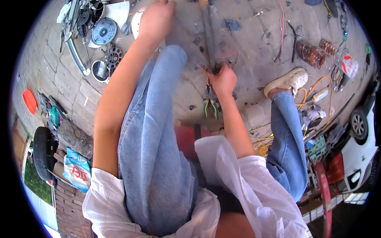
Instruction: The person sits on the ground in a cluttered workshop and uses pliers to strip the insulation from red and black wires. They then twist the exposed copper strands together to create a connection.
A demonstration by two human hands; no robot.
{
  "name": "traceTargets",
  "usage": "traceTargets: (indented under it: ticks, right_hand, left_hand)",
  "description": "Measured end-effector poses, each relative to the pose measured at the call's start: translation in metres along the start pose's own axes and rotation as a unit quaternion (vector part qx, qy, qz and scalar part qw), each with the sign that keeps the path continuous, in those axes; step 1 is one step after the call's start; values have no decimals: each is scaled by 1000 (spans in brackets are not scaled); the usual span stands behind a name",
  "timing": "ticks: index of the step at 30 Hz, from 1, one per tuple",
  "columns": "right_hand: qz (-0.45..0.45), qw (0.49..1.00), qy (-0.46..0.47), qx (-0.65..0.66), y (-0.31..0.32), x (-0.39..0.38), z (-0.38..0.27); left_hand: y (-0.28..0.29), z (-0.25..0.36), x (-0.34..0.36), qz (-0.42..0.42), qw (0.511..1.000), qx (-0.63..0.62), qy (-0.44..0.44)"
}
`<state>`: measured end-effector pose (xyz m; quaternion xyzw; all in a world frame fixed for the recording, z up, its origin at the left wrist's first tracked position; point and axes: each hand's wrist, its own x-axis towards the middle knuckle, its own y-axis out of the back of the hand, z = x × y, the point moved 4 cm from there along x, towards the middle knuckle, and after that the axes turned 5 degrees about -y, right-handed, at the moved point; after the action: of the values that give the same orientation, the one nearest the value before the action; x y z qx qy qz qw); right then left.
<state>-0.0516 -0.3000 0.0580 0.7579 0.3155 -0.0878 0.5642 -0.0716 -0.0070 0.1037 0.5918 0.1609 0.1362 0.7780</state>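
My left hand (157,19) is at the top edge, above the pale clog on my left foot. Its fingers curl inward and are partly cut off, so what they hold, if anything, is hidden. Lower and to the right, my right hand (224,81) is closed with a thin red wire (202,68) at its fingertips. Beside these fingers lies the near end of a long metal bar (208,33), which runs up the paving. Pliers with green and yellow handles (210,104) rest on the ground just below, their jaws close to my right thumb.
Metal parts and a round pulley-like disc (104,32) lie at the upper left. Clear plastic bottles (311,54) and loose wires (282,31) are at the right. An orange cord (331,85) curves past my right clog (291,80). A tyre (43,152) stands at the far left.
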Motion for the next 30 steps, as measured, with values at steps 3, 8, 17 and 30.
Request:
traceTargets:
  ticks: [3, 8, 17, 30]
  right_hand:
    - [2, 1000, 4, -3, 4, -5, -7]
    - [-18, 1000, 22, 10, -12, -24, -40]
    - [-28, 999, 10, 41, -26, -21, -44]
    - [202, 976, 67, 35, 35, 105, -38]
  left_hand:
    - [-11, -1, -5, 33, 999, -11, -30]
    - [-5, -2, -6, 63, 998, -27, -15]
    - [1, -1, -6, 91, 990, -106, 9]
    - [-12, 13, 35, 45, 971, -232, -15]
